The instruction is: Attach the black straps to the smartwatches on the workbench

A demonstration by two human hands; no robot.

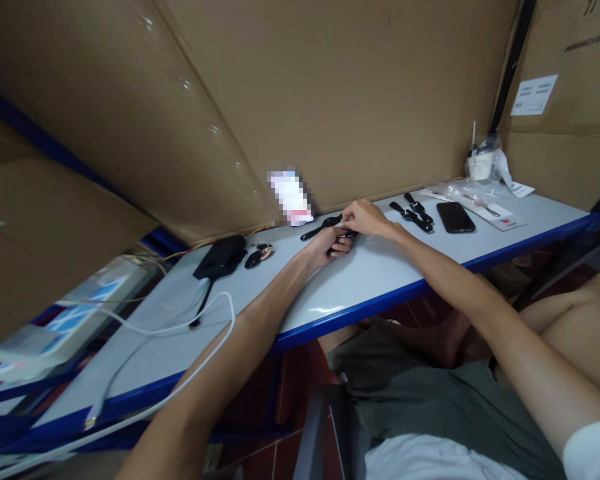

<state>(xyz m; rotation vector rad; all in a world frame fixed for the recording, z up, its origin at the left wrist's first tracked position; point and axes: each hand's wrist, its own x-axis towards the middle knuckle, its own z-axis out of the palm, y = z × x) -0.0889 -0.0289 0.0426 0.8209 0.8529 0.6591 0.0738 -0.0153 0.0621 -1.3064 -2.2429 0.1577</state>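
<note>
My left hand (pixel 336 241) is closed around a black watch (pixel 350 234), mostly hidden by the fingers, low over the tabletop. The fingertips of my right hand (pixel 364 217) pinch at the same watch from above, touching my left hand. Just behind my left hand, another black watch (pixel 320 228) lies flat with its strap stretched out. To the right of my right hand rest two more black watches, one nearer (pixel 411 217) and one farther back (pixel 419 208), side by side at a slant.
A lit phone (pixel 293 198) leans against the cardboard wall (pixel 360 100). On the white table (pixel 380 267) lie a black device (pixel 221 257), keys (pixel 259 255), a dark phone (pixel 455 217) and plastic packaging (pixel 480 200). A cup (pixel 481 165) stands far right. A white cable (pixel 180 387) crosses my left forearm.
</note>
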